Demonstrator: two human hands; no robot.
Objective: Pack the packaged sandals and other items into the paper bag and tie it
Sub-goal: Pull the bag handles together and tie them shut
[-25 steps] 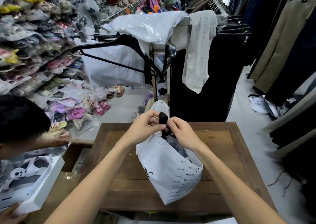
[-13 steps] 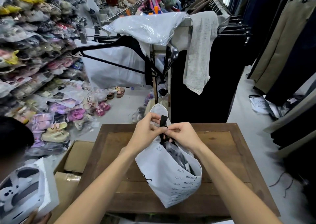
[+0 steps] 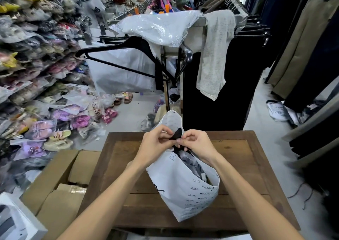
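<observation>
Both hands still pinch black ribbon (image 3: 177,135) atop paper bag (image 3: 185,194) on table (image 3: 238,166): left hand (image 3: 156,146), right hand (image 3: 199,144); ribbon now tilted, person at left gone

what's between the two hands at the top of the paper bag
In the head view, a black ribbon runs between the left hand and right hand, both pinching it above the paper bag.

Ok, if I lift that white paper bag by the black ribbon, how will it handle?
The paper bag probably flexes rather than holds shape: its walls already bow and crease. It looks full of dark packaged items, so expect some weight low down. The black ribbon, pinched by the left hand and right hand, looks soft and may slip.
</observation>
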